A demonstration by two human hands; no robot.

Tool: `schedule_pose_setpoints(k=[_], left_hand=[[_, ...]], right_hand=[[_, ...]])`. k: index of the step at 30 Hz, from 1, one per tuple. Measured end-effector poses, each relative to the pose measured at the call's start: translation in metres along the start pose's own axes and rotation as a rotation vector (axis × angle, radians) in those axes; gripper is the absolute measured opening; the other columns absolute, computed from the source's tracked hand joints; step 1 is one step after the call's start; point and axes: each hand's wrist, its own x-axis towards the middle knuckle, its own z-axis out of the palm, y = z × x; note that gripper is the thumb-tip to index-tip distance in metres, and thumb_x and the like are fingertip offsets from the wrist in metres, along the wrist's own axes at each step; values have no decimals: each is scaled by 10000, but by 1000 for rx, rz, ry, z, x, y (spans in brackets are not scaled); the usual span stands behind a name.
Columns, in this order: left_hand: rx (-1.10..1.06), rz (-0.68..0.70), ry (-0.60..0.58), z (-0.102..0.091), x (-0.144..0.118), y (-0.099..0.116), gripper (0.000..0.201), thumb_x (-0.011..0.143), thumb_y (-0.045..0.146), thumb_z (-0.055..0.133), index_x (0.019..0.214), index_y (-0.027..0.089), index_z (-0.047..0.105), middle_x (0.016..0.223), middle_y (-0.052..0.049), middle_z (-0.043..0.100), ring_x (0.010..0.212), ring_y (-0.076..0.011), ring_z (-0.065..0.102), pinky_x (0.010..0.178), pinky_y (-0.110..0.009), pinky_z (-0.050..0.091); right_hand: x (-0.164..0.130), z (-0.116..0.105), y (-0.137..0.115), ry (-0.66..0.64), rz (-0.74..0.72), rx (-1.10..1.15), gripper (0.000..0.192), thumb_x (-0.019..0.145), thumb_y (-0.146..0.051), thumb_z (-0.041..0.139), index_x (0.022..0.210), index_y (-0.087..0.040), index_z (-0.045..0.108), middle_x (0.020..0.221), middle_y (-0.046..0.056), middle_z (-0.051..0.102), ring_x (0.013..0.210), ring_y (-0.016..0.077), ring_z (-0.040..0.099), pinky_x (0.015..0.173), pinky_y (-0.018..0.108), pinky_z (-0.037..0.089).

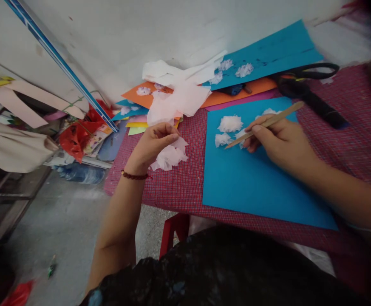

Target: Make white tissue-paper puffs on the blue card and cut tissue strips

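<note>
My right hand (277,138) grips a slim wooden stick (268,123) with a narrowed tip. It rests over a blue sheet of card (236,182), and the tip points down beside the white crumpled paper tufts (230,123) on the card. Some tufts are partly hidden behind my right hand. To the left, my left hand (156,142) is raised with thumb and fingers pinched together; whatever may be between them is too small to make out. Just behind and below it lies a loose pile of thin white paper pieces (170,156) on the red checked tablecloth (179,187).
Black-handled scissors (306,85) lie at the back right. Along the wall are crumpled tissue sheets (182,95), an orange card (209,100) and another blue card (274,46) with tufts. A red stool (174,229) stands under the table's front edge.
</note>
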Motion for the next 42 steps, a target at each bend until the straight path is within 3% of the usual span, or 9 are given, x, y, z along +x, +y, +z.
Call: schedule_pose_setpoints(k=[6, 11, 13, 16, 20, 26, 30, 36, 42], left_hand=[[-89, -132, -144, 35, 11, 20, 127, 815, 245, 690, 756, 190, 592, 597, 37, 540, 420, -41, 454, 385, -191, 329], [-146, -166, -417, 55, 42, 14, 155, 774, 262, 746, 861, 186, 642, 614, 27, 605, 459, -59, 545, 437, -188, 426], [-205, -155, -463, 61, 54, 6, 229, 753, 276, 770, 930, 193, 652, 636, 27, 624, 501, -70, 575, 492, -200, 477], [-263, -137, -454, 67, 61, -9, 283, 731, 289, 791, 961, 194, 656, 658, 21, 630, 547, -89, 598, 546, -226, 514], [-241, -151, -415, 68, 57, -21, 212, 715, 306, 804, 817, 186, 661, 684, -2, 638, 575, -102, 599, 562, -247, 514], [-167, -88, -389, 66, 51, -15, 151, 724, 289, 795, 725, 187, 682, 737, -10, 645, 667, -100, 570, 649, -248, 486], [-195, -48, -357, 68, 52, -13, 127, 721, 264, 773, 711, 188, 671, 776, -13, 634, 731, -117, 571, 702, -267, 479], [-211, -68, -303, 69, 54, -18, 96, 702, 244, 739, 723, 178, 672, 788, -24, 659, 732, -117, 572, 701, -262, 477], [-202, -103, -316, 72, 54, -22, 76, 730, 248, 718, 736, 189, 671, 758, -22, 654, 692, -111, 587, 693, -270, 487]], right_hand=[[0, 0, -1, -17, -9, -12, 111, 940, -256, 524, 856, -207, 578, 677, 6, 665, 494, 117, 586, 501, 273, 472], [0, -1, -4, -16, -50, -154, 115, 938, -249, 494, 860, -235, 576, 689, 8, 681, 516, 140, 597, 532, 306, 478], [0, -2, -4, -29, -52, -188, 111, 935, -252, 491, 861, -242, 575, 711, 11, 692, 527, 150, 604, 546, 322, 480], [0, -3, -3, -32, -75, -228, 126, 943, -275, 484, 869, -246, 581, 744, 14, 698, 563, 164, 621, 577, 337, 481], [1, -3, -3, -2, -73, -286, 126, 952, -296, 490, 915, -253, 602, 774, 16, 703, 632, 181, 647, 605, 332, 482], [-2, -2, -10, 27, -79, -298, 131, 947, -296, 484, 912, -253, 602, 785, 20, 711, 639, 180, 648, 599, 329, 489], [-3, -1, -9, -30, -106, -318, 128, 935, -290, 488, 878, -256, 598, 771, 15, 705, 643, 183, 645, 610, 332, 487], [1, 4, -3, -53, -122, -358, 138, 934, -283, 492, 875, -251, 612, 818, 24, 706, 668, 187, 649, 605, 331, 471], [2, 6, -2, -60, -53, -247, 126, 944, -312, 502, 891, -261, 604, 807, 9, 704, 640, 168, 646, 595, 319, 500]])
